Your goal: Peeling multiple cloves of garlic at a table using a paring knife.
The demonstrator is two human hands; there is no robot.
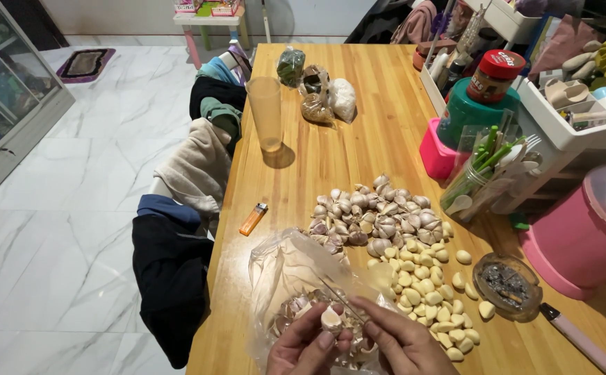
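Wooden worktop under everything. Clear bag of skins directly beneath the fingers. Unpeeled garlic heap beyond the fingers; peeled cloves just right of them. Left hand fingers closed on one clove. Right hand fingers pinching a thin knife whose tip touches that clove.

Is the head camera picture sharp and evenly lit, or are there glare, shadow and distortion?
Head view: mostly sharp; the hands, left hand and right hand, look slightly soft. The plastic bag shows glare, the tumbler casts a short shadow on the wooden table, and the wide lens bends the edges.
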